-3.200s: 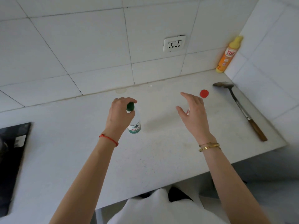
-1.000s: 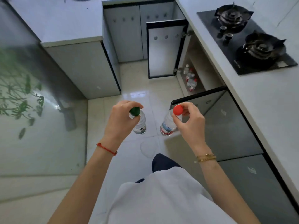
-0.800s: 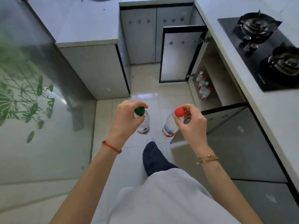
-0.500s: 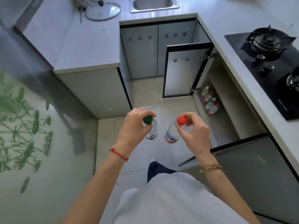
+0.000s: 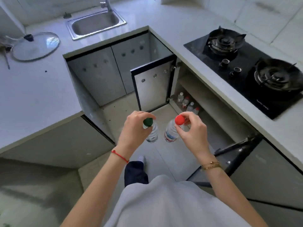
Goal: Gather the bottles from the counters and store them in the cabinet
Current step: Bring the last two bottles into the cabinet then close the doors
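My left hand (image 5: 133, 130) grips a clear green-capped bottle (image 5: 152, 133) by its neck, hanging upright over the floor. Beside it my right hand (image 5: 191, 131) holds a clear red-capped bottle (image 5: 171, 135) the same way. Ahead and to the right, the cabinet (image 5: 193, 89) under the stove counter stands with both doors swung out. Several small bottles (image 5: 186, 104) stand in a row on its bottom shelf near the far open door (image 5: 152, 86).
A black gas stove (image 5: 246, 69) sits on the right counter. A sink (image 5: 95, 23) and a glass lid (image 5: 35, 45) are on the far counter. The near open cabinet door (image 5: 232, 154) juts into the aisle by my right forearm. Tiled floor lies between the counters.
Since picking up both bottles at the counter, I have turned and walked along the aisle; the open cabinet and the sink have come closer and fuller into view. Both hands keep their grips.
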Demonstrator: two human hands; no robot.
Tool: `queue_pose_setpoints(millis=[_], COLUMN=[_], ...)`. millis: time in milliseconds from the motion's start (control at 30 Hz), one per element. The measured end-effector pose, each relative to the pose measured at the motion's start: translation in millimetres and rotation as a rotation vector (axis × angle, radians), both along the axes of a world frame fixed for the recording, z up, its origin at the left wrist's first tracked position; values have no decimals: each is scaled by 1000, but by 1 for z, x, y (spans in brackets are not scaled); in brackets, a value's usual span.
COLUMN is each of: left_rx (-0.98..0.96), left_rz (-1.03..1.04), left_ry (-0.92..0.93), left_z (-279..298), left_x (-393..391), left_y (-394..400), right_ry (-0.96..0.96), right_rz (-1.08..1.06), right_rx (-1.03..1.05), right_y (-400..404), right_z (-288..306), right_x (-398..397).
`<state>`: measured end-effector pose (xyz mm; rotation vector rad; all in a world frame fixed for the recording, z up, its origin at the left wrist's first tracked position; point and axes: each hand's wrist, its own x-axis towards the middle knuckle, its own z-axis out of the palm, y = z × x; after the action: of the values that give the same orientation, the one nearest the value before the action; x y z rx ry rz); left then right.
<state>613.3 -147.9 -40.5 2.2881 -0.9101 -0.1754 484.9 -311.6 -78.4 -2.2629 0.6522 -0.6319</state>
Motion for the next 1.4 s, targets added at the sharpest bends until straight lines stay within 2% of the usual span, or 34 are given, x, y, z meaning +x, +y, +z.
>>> queue_pose_setpoints(millis=[167,467,833,1133,1400], left_rx=[-16,-33,40,94,166], left_rz=[-201,-585,-787,-872,-901], left_ry=[42,1,42,54,65], left_z=[-5,-14,-63,-167,-300], left_x=[64,141,161,145,122], left_y=[-42,-118,-232,-343,-441], right_ry=[28,-3,40,96,175], right_rz=[-195,-608,-849,-898,-956], right_rx=[0,21,70,185,211], right_y=[-12,-22,-87,-189,-278], right_z=[-8,-24,-63,-157,-287], right_x=[33,77,91,81,67])
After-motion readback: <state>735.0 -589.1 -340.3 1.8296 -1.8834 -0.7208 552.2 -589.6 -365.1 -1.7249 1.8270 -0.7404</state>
